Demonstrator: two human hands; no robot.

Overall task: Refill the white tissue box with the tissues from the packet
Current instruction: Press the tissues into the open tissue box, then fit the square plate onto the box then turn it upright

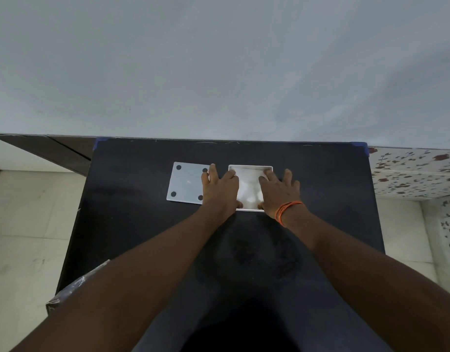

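The white tissue box [250, 167] stands open-side up at the middle back of a black table [132, 224]. White tissues [249, 186] fill its inside. My left hand [220, 188] lies over the box's left wall, with forefinger and thumb down inside on the tissues. My right hand [279, 190], an orange thread around its wrist, lies over the right wall in the same way. Both thumbs show at the near inner edge. The box's flat white lid [185, 182], with black pads at its corners, lies just left of the box, partly under my left fingers.
Crumpled clear plastic [76, 283] sticks out at the table's near left corner. A grey wall stands right behind the table. Pale floor tiles lie to the left and a flower-patterned surface [411, 171] to the right.
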